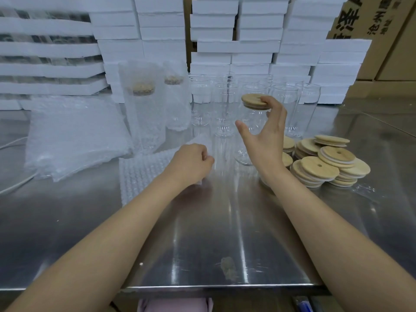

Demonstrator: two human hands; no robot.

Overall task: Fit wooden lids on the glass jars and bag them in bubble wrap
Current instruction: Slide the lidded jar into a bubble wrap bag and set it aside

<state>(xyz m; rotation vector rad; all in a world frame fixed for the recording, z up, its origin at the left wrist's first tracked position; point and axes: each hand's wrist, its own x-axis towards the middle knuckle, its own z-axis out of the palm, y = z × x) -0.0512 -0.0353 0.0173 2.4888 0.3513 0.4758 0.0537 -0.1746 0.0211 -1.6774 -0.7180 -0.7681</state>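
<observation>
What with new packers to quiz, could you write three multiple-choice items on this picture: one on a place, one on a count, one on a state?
1. Where is the pile of loose lids?
A. On the table, right of the bare jars
B. On top of the foam boxes
C. At the table's left edge

2. How many bagged jars stand upright with lids on?
A. None
B. Two
C. Five

3. How is the lid at the right hand?
A. Lying flat on the table
B. Pinched at its edge, tilted, in the air
C. Inside a bubble-wrap bag

Key:
1 A, the pile lies on the steel beside the jars' right end.
2 B, two wrapped jars show lids through the wrap.
3 B, the fingertips hold its rim above the jars.
</observation>
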